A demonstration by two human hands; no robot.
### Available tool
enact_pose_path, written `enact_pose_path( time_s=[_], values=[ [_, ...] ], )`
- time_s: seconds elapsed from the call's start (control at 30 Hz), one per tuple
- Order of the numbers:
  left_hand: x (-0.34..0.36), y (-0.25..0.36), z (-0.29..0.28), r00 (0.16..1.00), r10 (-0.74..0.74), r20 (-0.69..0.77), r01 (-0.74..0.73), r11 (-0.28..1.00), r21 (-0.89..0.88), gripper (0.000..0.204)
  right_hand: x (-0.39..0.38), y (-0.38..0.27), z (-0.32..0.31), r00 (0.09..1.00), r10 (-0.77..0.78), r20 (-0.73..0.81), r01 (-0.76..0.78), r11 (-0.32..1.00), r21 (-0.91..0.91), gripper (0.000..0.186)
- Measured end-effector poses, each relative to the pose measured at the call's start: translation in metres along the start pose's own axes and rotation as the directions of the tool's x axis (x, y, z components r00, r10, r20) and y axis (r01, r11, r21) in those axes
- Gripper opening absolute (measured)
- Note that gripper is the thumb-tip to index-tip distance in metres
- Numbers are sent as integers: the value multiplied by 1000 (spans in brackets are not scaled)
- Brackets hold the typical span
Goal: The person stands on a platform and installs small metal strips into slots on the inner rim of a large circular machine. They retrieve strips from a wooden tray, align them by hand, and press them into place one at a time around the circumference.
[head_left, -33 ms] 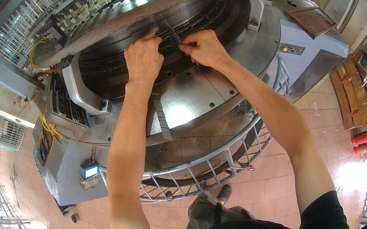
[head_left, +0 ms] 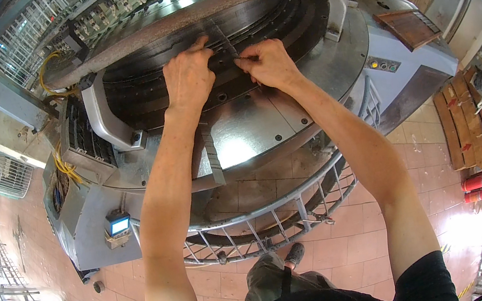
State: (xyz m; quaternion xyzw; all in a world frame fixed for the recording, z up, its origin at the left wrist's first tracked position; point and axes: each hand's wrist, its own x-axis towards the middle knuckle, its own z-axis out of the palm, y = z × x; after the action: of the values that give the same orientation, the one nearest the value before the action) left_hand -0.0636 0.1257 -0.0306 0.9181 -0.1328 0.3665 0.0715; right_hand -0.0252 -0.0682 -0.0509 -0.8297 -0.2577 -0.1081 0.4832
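My left hand (head_left: 188, 77) lies flat, fingers together, on the dark ring (head_left: 138, 97) at twelve o'clock; my right hand (head_left: 268, 63) pinches a thin metal strip (head_left: 229, 45) just beside it; a grey plate (head_left: 250, 130) sits at six o'clock below them.

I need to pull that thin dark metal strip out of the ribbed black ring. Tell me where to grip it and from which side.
Pinch the thin dark metal strip at its near end, where the right hand already meets it, coming from the person's side. It lies radially in the ribbed black ring, so only that end looks reachable; the left hand rests flat beside it.
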Motion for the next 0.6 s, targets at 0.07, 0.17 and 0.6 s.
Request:
enact_pose_path(
  time_s=[0.07,0.17,0.6],
  values=[
    [0,0,0,1000,1,5,-1,1000,-3,22,0,0,0,1000,23,12,-23,1000,0,18],
    [0,0,1,999,-20,27,20,1000,7,22,1,0,0,998,45,32,-45,999,-8,18],
    [0,0,2,1000,-6,10,6,1000,-8,22,1,3,2,1000,-21,-17,19,998,-66,19]
  ],
)
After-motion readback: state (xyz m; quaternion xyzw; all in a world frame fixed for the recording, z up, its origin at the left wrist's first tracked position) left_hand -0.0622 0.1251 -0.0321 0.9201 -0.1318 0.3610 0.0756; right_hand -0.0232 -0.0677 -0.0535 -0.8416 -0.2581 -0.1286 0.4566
